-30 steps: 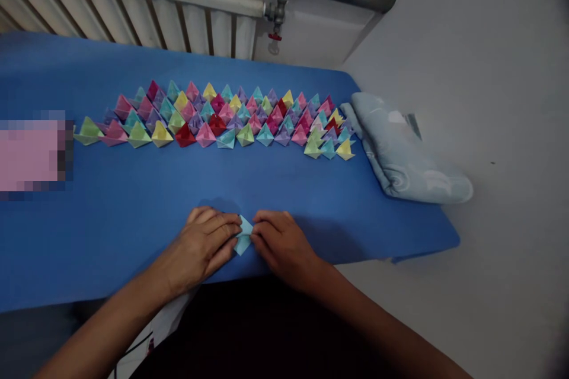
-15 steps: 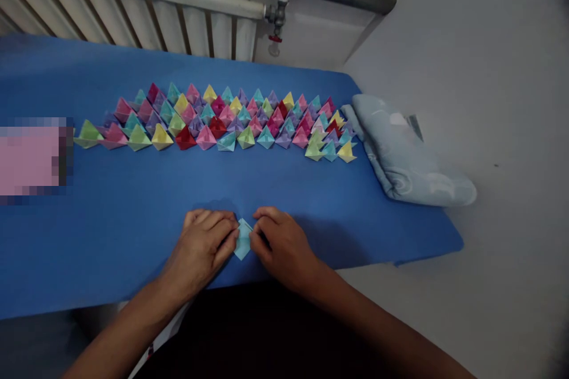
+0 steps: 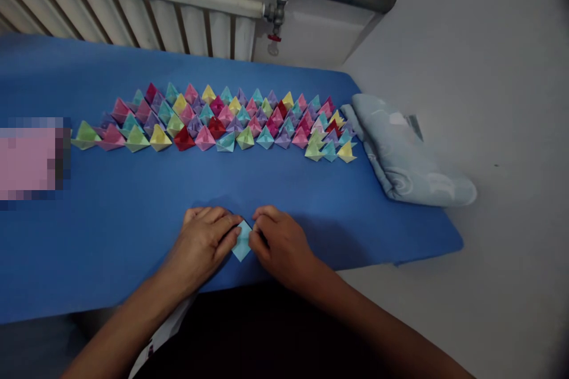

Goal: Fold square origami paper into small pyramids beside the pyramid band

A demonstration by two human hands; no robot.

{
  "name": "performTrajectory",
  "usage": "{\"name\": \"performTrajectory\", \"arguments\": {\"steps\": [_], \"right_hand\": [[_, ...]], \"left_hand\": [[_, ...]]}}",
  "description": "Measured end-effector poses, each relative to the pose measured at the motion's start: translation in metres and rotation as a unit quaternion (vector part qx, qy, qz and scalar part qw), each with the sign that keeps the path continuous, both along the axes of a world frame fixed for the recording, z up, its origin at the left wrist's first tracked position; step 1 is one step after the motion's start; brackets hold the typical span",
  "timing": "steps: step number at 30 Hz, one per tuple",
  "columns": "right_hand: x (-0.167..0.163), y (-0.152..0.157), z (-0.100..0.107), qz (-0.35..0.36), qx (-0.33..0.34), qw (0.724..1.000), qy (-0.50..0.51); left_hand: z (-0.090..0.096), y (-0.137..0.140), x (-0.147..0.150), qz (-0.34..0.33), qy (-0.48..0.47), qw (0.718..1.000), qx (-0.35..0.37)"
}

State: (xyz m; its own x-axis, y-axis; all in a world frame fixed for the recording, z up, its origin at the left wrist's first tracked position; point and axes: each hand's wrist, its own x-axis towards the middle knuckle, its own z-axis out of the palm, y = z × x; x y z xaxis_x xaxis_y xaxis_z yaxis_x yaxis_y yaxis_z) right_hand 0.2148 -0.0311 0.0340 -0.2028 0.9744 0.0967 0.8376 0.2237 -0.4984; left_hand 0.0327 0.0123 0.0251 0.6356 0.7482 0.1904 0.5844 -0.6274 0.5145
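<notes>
A small light-blue folded paper (image 3: pixel 242 244) lies diamond-shaped on the blue tabletop near its front edge, between both hands. My left hand (image 3: pixel 205 238) presses and pinches its left side, thumb and forefinger on the paper. At the right corner, my right hand (image 3: pixel 279 244) has its fingers curled, with thumb and forefinger closed on the paper's edge. Farther back stand rows of folded paper boats (image 3: pixel 226 142) in pink, green, yellow, blue, purple and red, apart from my hands.
A folded pale-blue patterned cloth (image 3: pixel 400 154) rests at the table's (image 3: pixel 133 219) right end. A blurred-out pink item (image 3: pixel 26 163) is at the left edge. Behind the table are a white radiator (image 3: pixel 191 29) and a pipe with a red-handled valve (image 3: pixel 274 37).
My left fingers have shifted slightly over the paper's upper left edge, and a little more of its lower left shows. The right hand has barely moved; the boats are unchanged.
</notes>
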Motion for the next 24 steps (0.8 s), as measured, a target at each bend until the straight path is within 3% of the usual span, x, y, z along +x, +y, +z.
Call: {"name": "performTrajectory", "arguments": {"steps": [6, 12, 24], "right_hand": [[-0.002, 0.007, 0.007, -0.001, -0.053, 0.997, -0.063], [-0.004, 0.009, 0.011, -0.006, -0.064, 0.992, -0.107], [-0.007, 0.01, 0.016, -0.013, -0.076, 0.992, -0.1]], "left_hand": [[-0.004, -0.001, 0.0, 0.006, -0.008, 1.0, 0.013], [-0.008, -0.003, 0.001, 0.018, -0.008, 1.0, 0.018], [-0.013, -0.005, 0.0, 0.024, -0.02, 0.998, 0.046]]}}
